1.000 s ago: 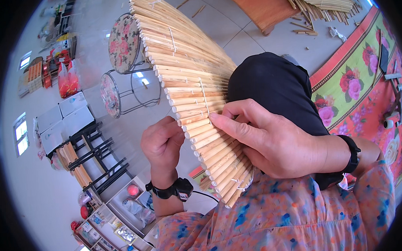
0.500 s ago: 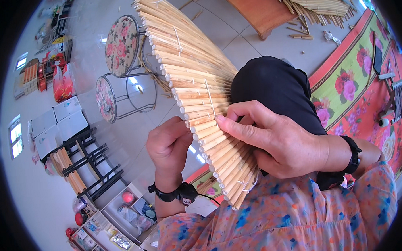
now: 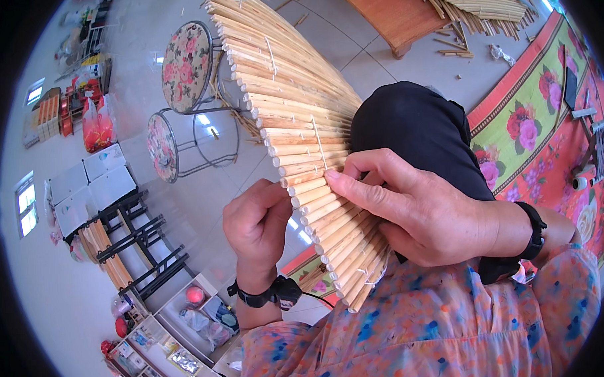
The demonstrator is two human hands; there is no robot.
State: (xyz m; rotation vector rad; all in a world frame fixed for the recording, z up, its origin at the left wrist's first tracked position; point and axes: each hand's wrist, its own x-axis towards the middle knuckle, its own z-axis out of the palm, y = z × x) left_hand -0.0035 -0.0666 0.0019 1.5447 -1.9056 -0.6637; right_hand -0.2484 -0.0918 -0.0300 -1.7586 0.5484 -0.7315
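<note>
A mat of pale round sticks [image 3: 299, 109], bound side by side with white string, stands tilted across my lap, its cut stick ends toward the left. My right hand [image 3: 426, 214] is on its near face, thumb and forefinger pinched at the end of a white string stitch [image 3: 318, 143]. Whether the fingertips hold the string or only press on the sticks is too small to tell. Behind the stick ends, my left hand [image 3: 255, 220] is closed, its fingertips hidden by the mat. Another string knot [image 3: 370, 278] shows near the mat's lower end.
Two flowered round stools [image 3: 186, 67] stand beyond the mat at left. An orange-brown wooden table [image 3: 396, 16] and a second stick mat [image 3: 482, 6] are at the far right, with loose sticks [image 3: 455, 49] on the floor. A flowered red-green cloth [image 3: 513, 128] lies at right.
Almost nothing differs. The whole scene sits slightly shifted in the view; both hands keep their places on the mat.
</note>
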